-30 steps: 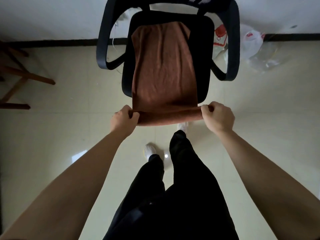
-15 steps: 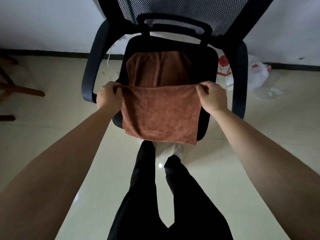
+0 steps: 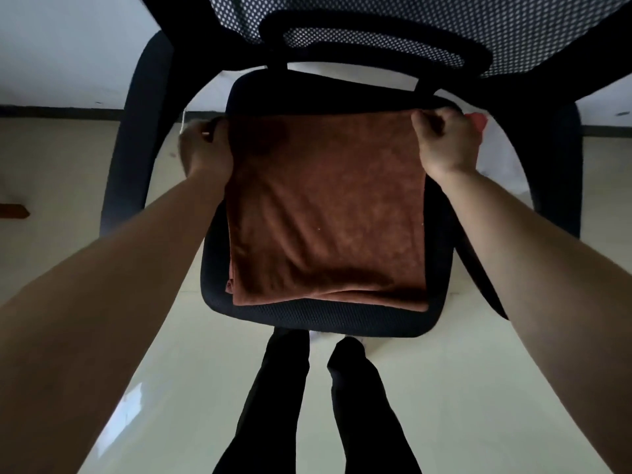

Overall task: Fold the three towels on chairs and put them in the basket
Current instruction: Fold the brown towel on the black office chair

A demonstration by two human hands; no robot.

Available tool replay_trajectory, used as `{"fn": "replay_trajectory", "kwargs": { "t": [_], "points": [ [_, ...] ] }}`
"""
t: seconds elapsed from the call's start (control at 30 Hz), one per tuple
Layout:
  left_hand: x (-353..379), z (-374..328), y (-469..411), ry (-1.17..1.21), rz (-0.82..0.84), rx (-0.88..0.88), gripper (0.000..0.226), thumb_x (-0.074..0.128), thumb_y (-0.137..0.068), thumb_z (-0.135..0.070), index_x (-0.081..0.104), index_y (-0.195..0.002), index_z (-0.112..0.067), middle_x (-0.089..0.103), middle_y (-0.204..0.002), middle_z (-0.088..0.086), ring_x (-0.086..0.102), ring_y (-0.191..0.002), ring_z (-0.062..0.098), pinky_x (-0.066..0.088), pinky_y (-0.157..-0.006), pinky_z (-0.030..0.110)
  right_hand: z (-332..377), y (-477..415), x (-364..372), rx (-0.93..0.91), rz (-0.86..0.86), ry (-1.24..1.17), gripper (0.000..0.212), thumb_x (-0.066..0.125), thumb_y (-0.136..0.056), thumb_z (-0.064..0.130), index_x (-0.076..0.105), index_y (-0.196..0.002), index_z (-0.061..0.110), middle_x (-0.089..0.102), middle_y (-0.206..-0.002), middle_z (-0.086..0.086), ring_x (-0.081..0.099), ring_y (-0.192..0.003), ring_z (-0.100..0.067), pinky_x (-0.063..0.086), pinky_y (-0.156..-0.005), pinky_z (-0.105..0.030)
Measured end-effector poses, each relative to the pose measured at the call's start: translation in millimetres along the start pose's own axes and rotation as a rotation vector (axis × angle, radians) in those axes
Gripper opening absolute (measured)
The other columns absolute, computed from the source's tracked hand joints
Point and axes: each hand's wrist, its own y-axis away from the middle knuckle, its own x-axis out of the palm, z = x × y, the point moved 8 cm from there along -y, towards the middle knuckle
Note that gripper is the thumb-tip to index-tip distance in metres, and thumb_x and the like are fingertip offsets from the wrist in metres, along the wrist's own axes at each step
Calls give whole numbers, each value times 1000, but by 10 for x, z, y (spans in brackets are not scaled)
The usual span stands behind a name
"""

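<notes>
A brown towel [image 3: 325, 213] lies folded in half on the seat of a black office chair [image 3: 325, 319], its doubled layers showing along the near edge. My left hand [image 3: 205, 148] pinches the towel's far left corner. My right hand [image 3: 444, 142] pinches the far right corner. Both corners sit at the back of the seat, under the mesh backrest [image 3: 410, 22]. No basket and no other towel are in view.
The chair's armrests [image 3: 130, 148] stand on either side of my arms. A white plastic bag with a red patch [image 3: 492, 145] lies on the tiled floor behind the right armrest. A wooden piece [image 3: 13, 211] pokes in at the left edge. My legs stand below the seat.
Both hands carried the towel's near edge up and over to the back of the seat, doubling the towel. The view moved closer to the chair.
</notes>
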Motion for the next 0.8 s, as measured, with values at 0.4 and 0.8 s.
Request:
{"fn": "replay_trajectory", "kwargs": {
  "t": [0.4, 0.8],
  "points": [
    [216, 235, -2, -314, 121, -48, 59, 50, -88, -67, 55, -105, -10, 56, -94, 3, 52, -85, 19, 39, -71, 31, -436, 10, 513, 459, 352, -89, 72, 60, -70, 83, 62, -106, 20, 65, -92, 4, 64, -88, -14, 56, -68, -30],
    [211, 79, 85, 547, 183, -293, 54, 84, -72, -9, 61, -120, -10, 72, -103, 7, 75, -85, 21, 62, -67, 32, -428, 17, 530, 531, 450, -813, 38, 81, -79, 27, 67, -113, 20, 74, -114, 3, 68, -111, -12, 51, -102, -36]
  ]
}}
